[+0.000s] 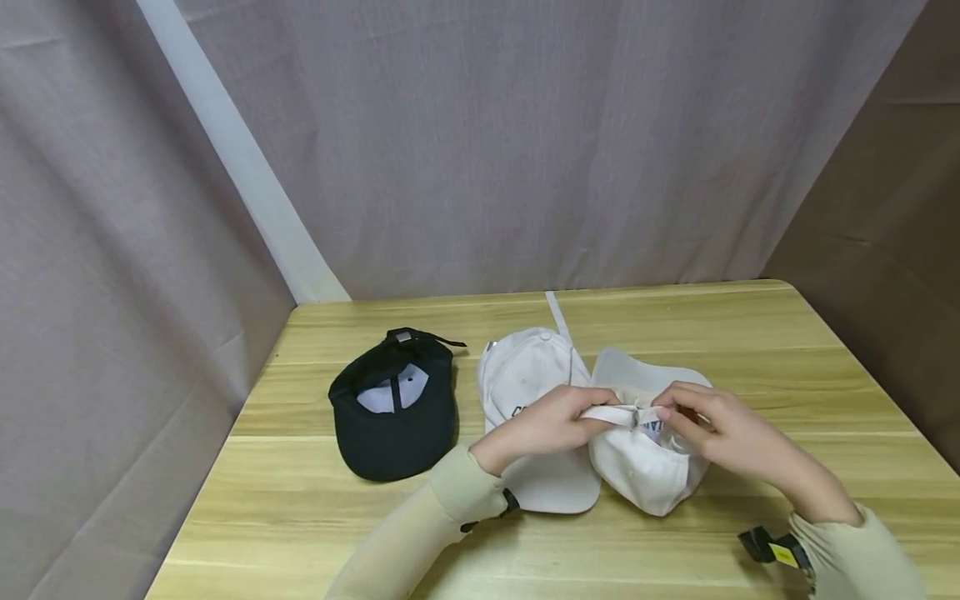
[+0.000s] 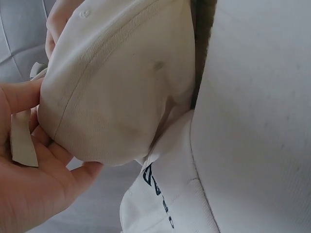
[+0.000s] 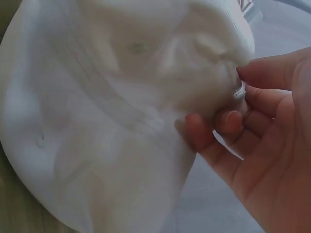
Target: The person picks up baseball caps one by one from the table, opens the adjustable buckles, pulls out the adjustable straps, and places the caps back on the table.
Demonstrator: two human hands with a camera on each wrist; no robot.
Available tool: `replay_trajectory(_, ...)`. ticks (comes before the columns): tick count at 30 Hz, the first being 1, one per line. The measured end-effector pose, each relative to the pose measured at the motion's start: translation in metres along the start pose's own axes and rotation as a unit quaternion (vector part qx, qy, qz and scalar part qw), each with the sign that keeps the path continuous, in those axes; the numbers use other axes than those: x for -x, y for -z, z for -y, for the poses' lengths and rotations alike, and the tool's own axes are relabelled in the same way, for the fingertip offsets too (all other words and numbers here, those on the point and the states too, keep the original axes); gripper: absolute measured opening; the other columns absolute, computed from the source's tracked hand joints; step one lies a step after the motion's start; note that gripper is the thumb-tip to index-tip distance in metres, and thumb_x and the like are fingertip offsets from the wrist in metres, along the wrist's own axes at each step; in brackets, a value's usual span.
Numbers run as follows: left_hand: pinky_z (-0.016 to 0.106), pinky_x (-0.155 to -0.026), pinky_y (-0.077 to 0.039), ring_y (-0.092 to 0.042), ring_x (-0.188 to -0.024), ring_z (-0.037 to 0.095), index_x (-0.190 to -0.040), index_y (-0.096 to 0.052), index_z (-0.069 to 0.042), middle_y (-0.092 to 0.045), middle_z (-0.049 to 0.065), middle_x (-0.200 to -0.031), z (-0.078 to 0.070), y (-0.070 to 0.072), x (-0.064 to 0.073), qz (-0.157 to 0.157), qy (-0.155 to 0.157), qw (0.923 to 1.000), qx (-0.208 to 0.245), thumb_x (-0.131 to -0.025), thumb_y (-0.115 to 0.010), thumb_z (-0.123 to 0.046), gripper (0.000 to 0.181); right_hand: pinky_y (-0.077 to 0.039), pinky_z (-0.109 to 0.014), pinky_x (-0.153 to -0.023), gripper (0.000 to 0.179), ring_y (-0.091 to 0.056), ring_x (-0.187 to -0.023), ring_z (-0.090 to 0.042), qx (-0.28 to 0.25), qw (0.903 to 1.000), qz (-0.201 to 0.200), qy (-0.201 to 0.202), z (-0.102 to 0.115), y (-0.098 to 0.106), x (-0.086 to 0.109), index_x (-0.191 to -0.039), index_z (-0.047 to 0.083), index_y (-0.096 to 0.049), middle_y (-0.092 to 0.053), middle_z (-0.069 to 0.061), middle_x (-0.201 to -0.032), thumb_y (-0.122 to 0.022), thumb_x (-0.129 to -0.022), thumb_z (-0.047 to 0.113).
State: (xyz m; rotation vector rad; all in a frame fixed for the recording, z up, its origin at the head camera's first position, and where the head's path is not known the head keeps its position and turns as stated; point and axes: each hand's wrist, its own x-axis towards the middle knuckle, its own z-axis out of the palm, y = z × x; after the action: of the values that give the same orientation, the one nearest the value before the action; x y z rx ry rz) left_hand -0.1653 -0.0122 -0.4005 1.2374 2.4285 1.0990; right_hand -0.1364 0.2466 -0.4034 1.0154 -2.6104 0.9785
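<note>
A cream baseball cap point(image 1: 637, 471) lies at the right of the table, its opening tilted up and its brim pointing to the back. My left hand point(image 1: 546, 421) pinches the back of it near the pale strap point(image 1: 611, 414); in the left wrist view the loose strap end point(image 2: 23, 141) shows between the fingers. On the other side of the strap's buckle, my right hand point(image 1: 720, 425) pinches the cap's back edge between thumb and fingers. Dark print is visible inside the cap. Partly under my left forearm lies an off-white cap point(image 1: 536, 358) with dark lettering.
To the left is a black cap point(image 1: 420, 433), opening up, with its strap trailing to the right. A white strip point(image 1: 557, 312) runs from the table's back edge behind the off-white cap. Grey cloth point(image 1: 480, 150) hangs behind the wooden table point(image 1: 300, 500).
</note>
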Motion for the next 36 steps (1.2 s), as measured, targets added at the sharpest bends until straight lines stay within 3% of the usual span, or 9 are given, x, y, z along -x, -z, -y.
replay_trajectory(11,0.012,-0.070,-0.043,-0.051,-0.074,0.001,-0.111,-0.069,-0.009,-0.063,-0.005,-0.088,0.002,-0.001,0.001,0.004,0.006,1.0000,-0.002,-0.100,-0.062,-0.008,0.013,-0.042,-0.024,-0.061,0.024,-0.050,-0.073,-0.001,0.016,0.9995,-0.008,-0.028,-0.004,-0.002,0.000,-0.095,0.026,-0.067,-0.062,0.009,-0.086,-0.066,-0.095,0.002)
replay_trajectory(18,0.011,-0.075,-0.044,-0.054,-0.080,-0.001,-0.112,-0.069,-0.010,-0.067,-0.006,-0.096,0.002,-0.001,0.002,-0.003,-0.003,1.0000,-0.004,-0.099,-0.063,-0.008,0.014,-0.042,-0.025,-0.060,0.018,-0.049,-0.073,-0.002,0.021,0.9983,-0.010,-0.053,-0.010,-0.004,0.002,-0.095,0.022,-0.068,-0.062,0.007,-0.085,-0.065,-0.097,0.005)
replay_trajectory(24,0.013,-0.061,-0.042,-0.049,-0.065,0.001,-0.106,-0.068,-0.010,-0.061,-0.005,-0.081,0.003,0.002,0.003,-0.005,-0.008,1.0000,-0.003,-0.099,-0.059,-0.004,0.013,-0.041,-0.025,-0.058,0.012,-0.047,-0.071,-0.001,0.034,0.9951,-0.019,-0.091,-0.021,0.000,0.011,-0.097,0.013,-0.068,-0.058,0.007,-0.082,-0.060,-0.099,0.004)
replay_trajectory(28,0.015,-0.056,-0.039,-0.045,-0.059,0.002,-0.103,-0.067,-0.010,-0.052,-0.006,-0.071,0.004,0.003,0.005,-0.005,-0.010,0.9998,0.016,-0.101,-0.056,-0.005,0.012,-0.043,-0.025,-0.061,0.011,-0.050,-0.073,-0.002,0.051,0.9929,-0.030,-0.103,-0.026,0.004,0.016,-0.097,0.014,-0.069,-0.061,0.005,-0.083,-0.060,-0.100,0.007)
replay_trajectory(33,0.015,-0.056,-0.038,-0.043,-0.060,0.000,-0.104,-0.068,-0.010,-0.050,-0.008,-0.070,0.005,0.002,0.006,0.001,-0.020,0.9993,0.030,-0.103,-0.057,-0.010,0.012,-0.041,-0.025,-0.058,0.010,-0.050,-0.068,-0.002,0.053,0.9909,-0.037,-0.118,-0.028,0.007,0.019,-0.097,0.013,-0.069,-0.058,0.009,-0.075,-0.060,-0.100,0.010)
replay_trajectory(36,0.014,-0.060,-0.039,-0.044,-0.064,-0.001,-0.104,-0.069,-0.012,-0.053,-0.009,-0.074,0.005,0.002,0.007,0.013,-0.021,0.9994,0.025,-0.104,-0.058,-0.016,0.011,-0.038,-0.026,-0.055,0.012,-0.049,-0.060,-0.004,0.035,0.9877,-0.035,-0.148,-0.028,0.008,0.021,-0.100,0.009,-0.068,-0.054,0.008,-0.067,-0.057,-0.102,0.012)
